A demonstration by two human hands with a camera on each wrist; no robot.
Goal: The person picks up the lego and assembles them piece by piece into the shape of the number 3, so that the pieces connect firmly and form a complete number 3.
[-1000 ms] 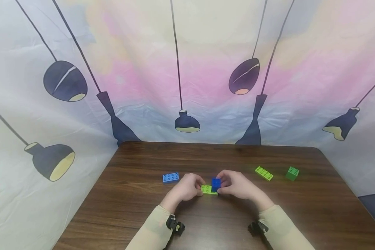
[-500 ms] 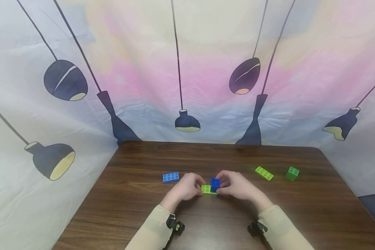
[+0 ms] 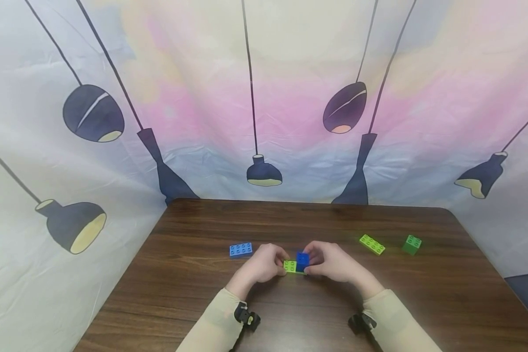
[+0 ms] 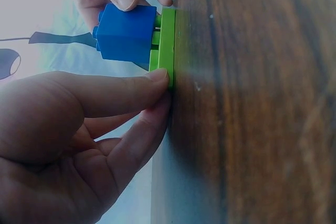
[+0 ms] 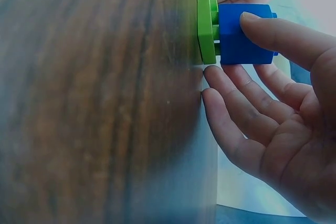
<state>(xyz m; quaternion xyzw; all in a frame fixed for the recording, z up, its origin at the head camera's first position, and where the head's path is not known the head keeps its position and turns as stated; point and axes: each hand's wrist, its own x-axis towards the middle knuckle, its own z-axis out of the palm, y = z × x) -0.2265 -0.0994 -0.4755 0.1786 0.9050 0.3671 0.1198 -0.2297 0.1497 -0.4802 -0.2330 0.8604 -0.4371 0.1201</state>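
A flat lime-green building plate (image 3: 290, 266) lies on the table, its left end pinched between thumb and fingers of my left hand (image 3: 266, 263). My right hand (image 3: 332, 261) pinches a dark blue building brick (image 3: 302, 262) over the plate's right part. In the right wrist view the brick (image 5: 245, 34) sits at the tops of the plate's studs, and a narrow gap with studs shows between brick and plate (image 5: 206, 24). The right thumb presses the brick's near side; the lower fingers are spread close to the table. Two studs' width of plate stays bare beside the left hand.
A lighter blue plate (image 3: 240, 250) lies left of the left hand on the brown table (image 3: 299, 313). Beyond the right hand are another lime-green plate (image 3: 371, 244) and a green brick (image 3: 411, 244). A printed cloth (image 3: 211, 122) hangs behind the table.
The right hand has shifted the blue brick slightly left and a little lower over the lime-green plate. The left hand keeps its grip on the plate in the same place.
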